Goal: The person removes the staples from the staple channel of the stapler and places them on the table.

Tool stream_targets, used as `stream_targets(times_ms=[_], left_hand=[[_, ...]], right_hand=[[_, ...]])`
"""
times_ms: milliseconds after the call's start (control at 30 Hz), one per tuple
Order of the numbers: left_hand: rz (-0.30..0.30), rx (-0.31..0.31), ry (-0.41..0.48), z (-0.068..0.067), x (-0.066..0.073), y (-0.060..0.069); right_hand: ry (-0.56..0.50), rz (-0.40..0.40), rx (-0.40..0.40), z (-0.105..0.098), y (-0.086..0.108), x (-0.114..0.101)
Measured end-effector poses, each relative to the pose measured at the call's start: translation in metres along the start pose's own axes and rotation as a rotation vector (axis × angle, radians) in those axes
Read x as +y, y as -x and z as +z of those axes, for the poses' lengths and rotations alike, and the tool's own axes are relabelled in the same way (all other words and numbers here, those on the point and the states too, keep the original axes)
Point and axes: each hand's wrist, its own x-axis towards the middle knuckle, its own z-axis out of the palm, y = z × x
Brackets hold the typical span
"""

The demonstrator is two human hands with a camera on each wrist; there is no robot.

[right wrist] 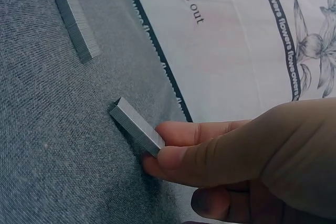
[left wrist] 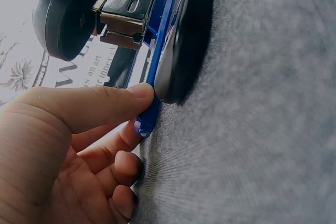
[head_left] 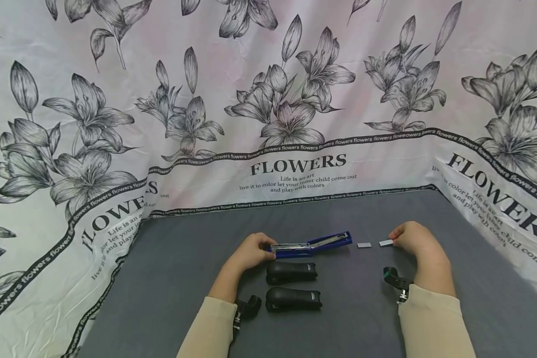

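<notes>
Right hand (head_left: 413, 241) pinches one end of a small silver strip of joined metal staples (right wrist: 135, 125). Left hand (head_left: 249, 254) grips the left end of a long blue stapler (head_left: 312, 246), opened out over grey cloth (head_left: 349, 318). A second silver staple strip (right wrist: 79, 28) lies between the blue stapler and the right hand. Two rounded black staplers (head_left: 292, 273) lie side by side nearer the person.
</notes>
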Motion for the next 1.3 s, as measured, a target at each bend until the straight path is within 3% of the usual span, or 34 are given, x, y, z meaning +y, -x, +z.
stream_targets(times_ms=[367, 733, 967, 1300], left_hand=[[-0.01, 0.006, 0.009, 0.0, 0.001, 0.0], [0.007, 0.006, 0.006, 0.0, -0.002, -0.001], [0.005, 0.003, 0.004, 0.0, -0.002, -0.001], [0.002, 0.008, 0.012, 0.001, -0.001, -0.001]], right_hand=[[0.011, 0.017, -0.012, -0.003, 0.005, -0.007], [0.05, -0.04, 0.005, -0.014, 0.023, -0.052], [0.094, -0.127, 0.028, -0.008, 0.032, -0.089], [0.151, -0.324, 0.031, 0.015, 0.044, -0.14]])
